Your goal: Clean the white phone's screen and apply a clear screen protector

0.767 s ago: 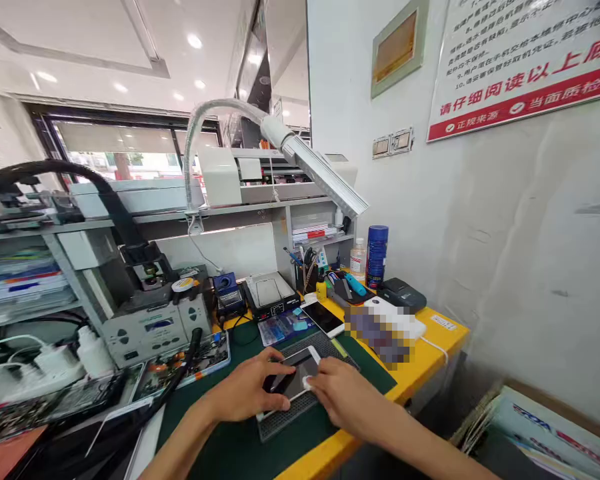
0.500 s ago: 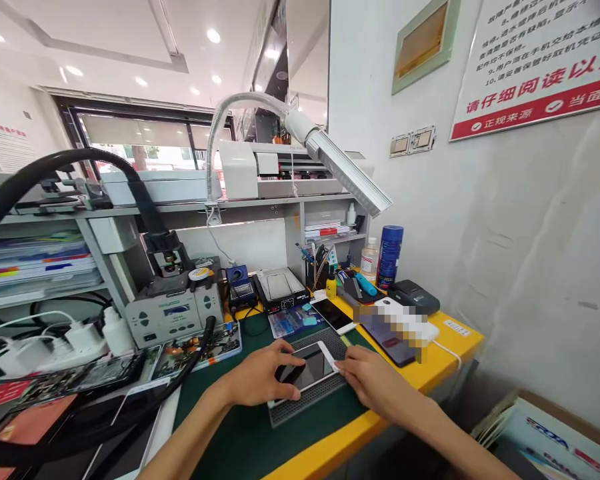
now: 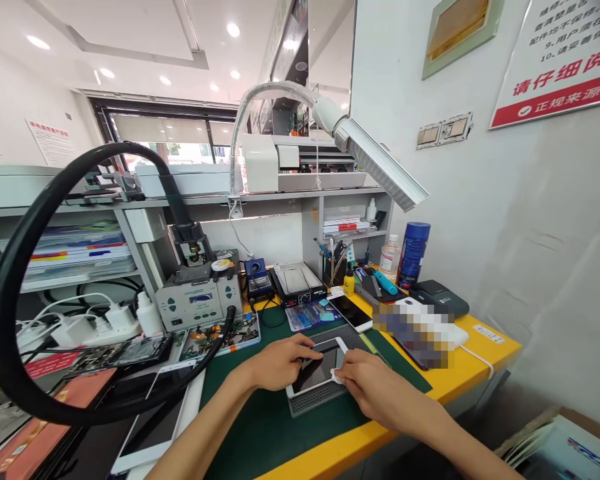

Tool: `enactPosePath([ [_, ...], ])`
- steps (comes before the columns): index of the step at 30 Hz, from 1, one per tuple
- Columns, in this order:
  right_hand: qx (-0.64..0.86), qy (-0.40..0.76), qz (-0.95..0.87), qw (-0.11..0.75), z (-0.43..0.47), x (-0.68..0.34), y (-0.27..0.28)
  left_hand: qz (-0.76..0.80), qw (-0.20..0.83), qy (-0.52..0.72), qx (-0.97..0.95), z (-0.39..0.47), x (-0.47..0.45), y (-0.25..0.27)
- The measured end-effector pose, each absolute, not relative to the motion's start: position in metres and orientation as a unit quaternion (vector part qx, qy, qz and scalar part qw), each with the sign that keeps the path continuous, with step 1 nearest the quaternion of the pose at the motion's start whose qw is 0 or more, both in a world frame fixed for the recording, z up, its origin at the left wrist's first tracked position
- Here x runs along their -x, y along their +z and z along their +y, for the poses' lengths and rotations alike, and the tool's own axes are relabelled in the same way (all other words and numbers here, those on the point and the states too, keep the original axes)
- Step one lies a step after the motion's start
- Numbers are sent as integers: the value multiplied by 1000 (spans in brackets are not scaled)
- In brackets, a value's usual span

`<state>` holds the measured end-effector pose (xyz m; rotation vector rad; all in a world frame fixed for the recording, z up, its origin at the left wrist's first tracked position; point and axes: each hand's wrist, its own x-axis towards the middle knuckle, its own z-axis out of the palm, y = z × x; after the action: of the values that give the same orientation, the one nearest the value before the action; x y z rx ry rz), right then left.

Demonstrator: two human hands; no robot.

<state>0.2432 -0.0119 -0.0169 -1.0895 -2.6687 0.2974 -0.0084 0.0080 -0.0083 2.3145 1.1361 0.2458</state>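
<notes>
A white-framed tablet point(image 3: 314, 373) with a dark, glossy screen lies face up on a grey perforated mat point(image 3: 316, 402). My left hand point(image 3: 280, 362) reaches over its left side, index finger stretched onto the glass and the others bent; its thumb is mostly hidden. At the right edge of the tablet, my right hand point(image 3: 367, 379) pinches a small crumpled white wipe point(image 3: 335, 376) against the frame. Most of the right fingertips are hidden behind that hand.
A green work mat point(image 3: 250, 420) covers the yellow-edged bench. Another white phone point(image 3: 351, 312) lies beyond the tablet. The hot-air station point(image 3: 199, 303) stands left, its black hose point(image 3: 10, 267) looping in front. A blue spray can point(image 3: 414, 253) and bottle point(image 3: 390, 257) stand back right.
The view has swung left, shifting everything rightward. My left thumb has left the tablet's near edge, and the index finger now points across the screen. The white wipe shows more plainly under my right hand.
</notes>
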Motion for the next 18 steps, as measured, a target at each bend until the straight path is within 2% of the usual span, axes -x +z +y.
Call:
enactPosePath([
  [10, 317, 24, -941, 116, -31, -168, -48, 426, 263, 90, -861, 7, 6, -4],
  [18, 323, -84, -924, 187, 6, -154, -119, 452, 215, 95, -861, 3, -1, -9],
])
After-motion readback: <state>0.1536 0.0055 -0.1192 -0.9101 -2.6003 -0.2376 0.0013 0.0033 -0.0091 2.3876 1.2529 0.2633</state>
